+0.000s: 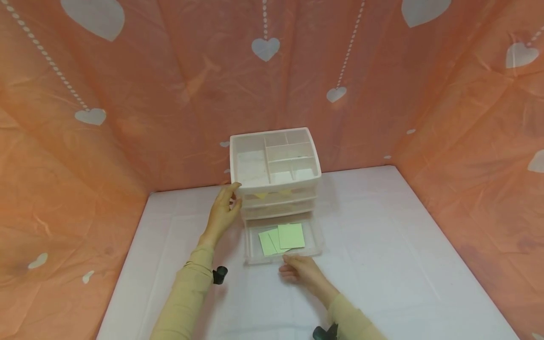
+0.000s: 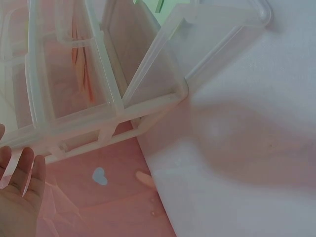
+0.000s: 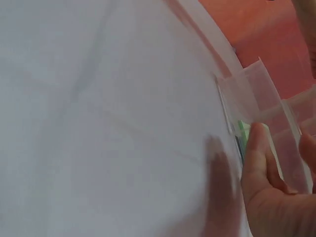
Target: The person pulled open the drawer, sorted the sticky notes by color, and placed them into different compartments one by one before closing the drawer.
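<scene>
A white plastic drawer organizer [image 1: 250,178] stands against the back curtain. Its clear bottom drawer [image 1: 316,231] is pulled out toward me, with several green paper squares [image 1: 291,236] lying inside. My left hand [image 1: 223,210] is at the organizer's left side, fingertips at the top's front corner. In the left wrist view the fingers of the left hand [image 2: 22,185] are loosely extended beside the frame. My right hand [image 1: 303,271] pinches the drawer's front edge, thumb over the rim and the other fingers curled below it. The right wrist view shows the thumb [image 3: 256,148] beside the green paper.
Two upper drawers [image 1: 278,208] are closed, with yellow pieces [image 1: 260,195] visible through the upper one. The organizer's top has several divided compartments. A white cloth [image 1: 382,264] covers the table, and orange curtains [image 1: 191,94] with hearts enclose its back and sides.
</scene>
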A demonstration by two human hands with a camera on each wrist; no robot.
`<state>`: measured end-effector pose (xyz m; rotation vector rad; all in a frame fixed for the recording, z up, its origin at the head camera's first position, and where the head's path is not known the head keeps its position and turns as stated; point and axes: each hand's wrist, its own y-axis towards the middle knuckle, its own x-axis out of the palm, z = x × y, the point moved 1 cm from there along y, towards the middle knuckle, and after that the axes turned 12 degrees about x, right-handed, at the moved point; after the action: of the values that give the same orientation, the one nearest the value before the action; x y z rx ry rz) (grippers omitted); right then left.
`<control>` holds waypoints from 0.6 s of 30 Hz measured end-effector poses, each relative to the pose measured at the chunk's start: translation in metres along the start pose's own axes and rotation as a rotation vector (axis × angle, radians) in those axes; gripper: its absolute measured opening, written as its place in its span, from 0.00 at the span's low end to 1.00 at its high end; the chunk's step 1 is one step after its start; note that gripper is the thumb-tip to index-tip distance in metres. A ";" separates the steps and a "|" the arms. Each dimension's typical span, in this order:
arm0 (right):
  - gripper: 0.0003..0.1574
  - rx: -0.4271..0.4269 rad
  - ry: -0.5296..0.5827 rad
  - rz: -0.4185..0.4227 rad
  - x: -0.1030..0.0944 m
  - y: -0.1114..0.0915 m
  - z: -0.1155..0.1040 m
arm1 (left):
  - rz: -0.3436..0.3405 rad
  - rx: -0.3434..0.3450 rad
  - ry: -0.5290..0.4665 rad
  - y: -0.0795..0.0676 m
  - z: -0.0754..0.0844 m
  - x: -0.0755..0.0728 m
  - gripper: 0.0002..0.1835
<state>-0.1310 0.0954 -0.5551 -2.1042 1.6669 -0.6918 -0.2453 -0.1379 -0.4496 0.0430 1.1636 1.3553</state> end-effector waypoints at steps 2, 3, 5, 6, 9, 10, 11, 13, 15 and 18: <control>0.38 0.010 0.112 -0.025 0.001 0.003 0.004 | -0.001 0.005 -0.001 0.000 0.000 0.000 0.23; 0.38 0.009 0.162 -0.033 0.001 0.005 0.005 | -0.004 0.005 -0.004 0.000 -0.001 -0.001 0.23; 0.36 -0.005 0.230 -0.041 0.002 0.008 0.006 | -0.007 0.009 -0.006 0.001 -0.001 -0.001 0.23; 0.34 -0.008 0.260 -0.041 0.003 0.009 0.005 | -0.008 0.010 -0.008 0.001 -0.001 -0.001 0.23; 0.31 -0.022 0.302 -0.036 0.004 0.011 0.000 | -0.008 0.005 -0.006 0.002 -0.001 -0.003 0.23; 0.31 -0.027 0.308 -0.033 0.004 0.012 -0.002 | -0.006 0.004 -0.005 0.002 0.000 -0.003 0.23; 0.31 -0.025 0.323 -0.027 0.004 0.013 -0.005 | -0.003 0.004 -0.002 0.002 0.000 -0.003 0.23; 0.33 -0.018 0.365 -0.021 0.004 0.015 -0.011 | -0.004 0.006 0.002 0.001 0.000 -0.003 0.23; 0.34 -0.013 0.422 -0.038 0.003 0.019 -0.017 | -0.003 0.010 0.001 0.000 0.001 -0.002 0.23; 0.35 0.008 0.505 -0.084 0.004 0.025 -0.026 | -0.003 0.013 -0.007 -0.001 0.002 -0.001 0.23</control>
<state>-0.1656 0.0865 -0.5476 -2.1197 1.8142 -1.3427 -0.2434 -0.1375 -0.4485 0.0554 1.1659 1.3442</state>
